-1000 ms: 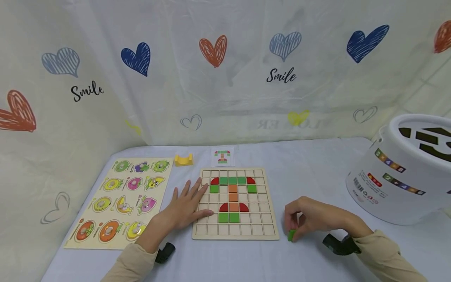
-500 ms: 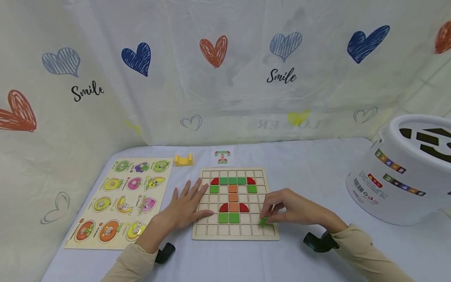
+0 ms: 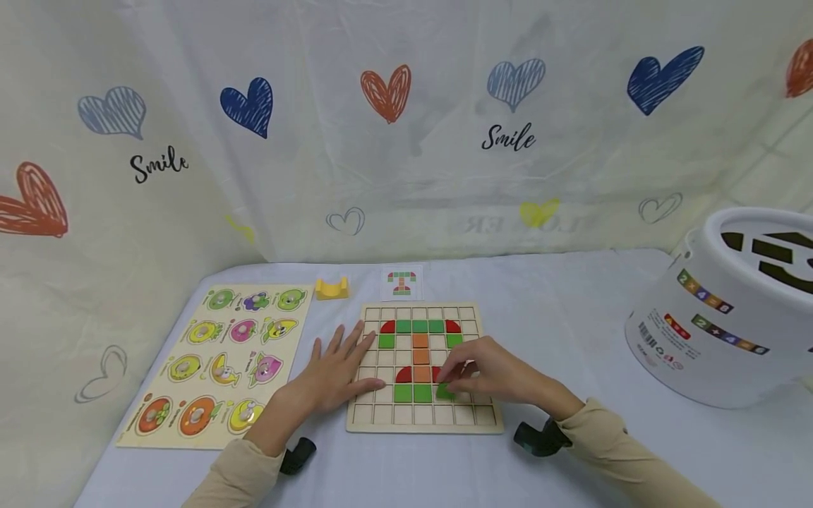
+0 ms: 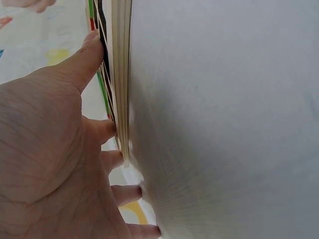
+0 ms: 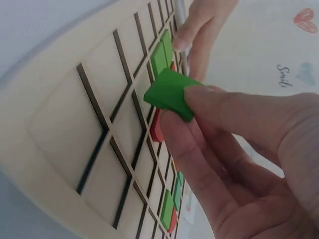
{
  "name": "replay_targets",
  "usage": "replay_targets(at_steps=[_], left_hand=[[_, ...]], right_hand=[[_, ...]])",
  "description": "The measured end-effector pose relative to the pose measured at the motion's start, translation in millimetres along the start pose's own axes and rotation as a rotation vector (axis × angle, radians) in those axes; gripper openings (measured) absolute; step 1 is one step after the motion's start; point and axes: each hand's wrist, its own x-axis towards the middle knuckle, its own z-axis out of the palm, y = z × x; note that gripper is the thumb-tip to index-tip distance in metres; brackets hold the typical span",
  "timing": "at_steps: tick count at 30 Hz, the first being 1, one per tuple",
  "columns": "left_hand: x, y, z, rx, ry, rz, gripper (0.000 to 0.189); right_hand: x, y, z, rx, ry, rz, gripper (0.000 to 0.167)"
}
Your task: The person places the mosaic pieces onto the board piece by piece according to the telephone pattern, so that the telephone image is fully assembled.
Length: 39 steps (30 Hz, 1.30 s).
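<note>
My right hand [image 3: 498,374] pinches a green square block [image 5: 170,92] between thumb and fingers. It holds the block, tilted, over the lower middle of a wooden grid board [image 3: 456,414], just right of two green squares [image 3: 413,393] set in their cells. Orange squares [image 3: 420,355] form a column above these, with a red quarter-round piece [image 3: 404,375] on the left; its counterpart on the right is partly hidden by my fingers. Across the top runs a row of green squares [image 3: 420,327] with red rounded ends. My left hand [image 3: 333,370] rests with spread fingers on the board's left edge.
A small picture card [image 3: 401,283] with a matching pattern lies behind the board, beside a yellow stand [image 3: 332,288]. To the left lies a fruit puzzle board [image 3: 212,374]. A large white bucket [image 3: 711,331] stands at the right.
My right hand has carried the green block leftward from the table right of the board to above the lower grid cells. My left hand has stayed in place.
</note>
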Motion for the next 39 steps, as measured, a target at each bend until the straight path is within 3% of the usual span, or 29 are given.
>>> replay_targets(at_steps=[8,20,30,35,39], left_hand=[[-1.7,-0.1,-1.9,-0.002,-0.002,0.002,0.089],[-0.7,-0.3,-1.3,-0.003,-0.004,0.001,0.090],[-2.2,-2.6,-2.1,-0.002,-0.002,0.001,0.090],[-5.4,-1.7,-2.4,-0.002,-0.002,0.004,0.090],[-2.9,-7.2,5.4,-0.003,0.013,0.010,0.092]], right_hand=[[5.2,3,9,-0.073,0.023,0.007,0.013],[10.0,-10,12,-0.293,-0.038,-0.038,0.015],[14.2,-17,22,-0.449,0.009,0.000,0.009],[10.1,-19,26,-0.463,0.024,-0.029,0.009],[6.3,-21,27,-0.459,0.030,-0.040,0.011]])
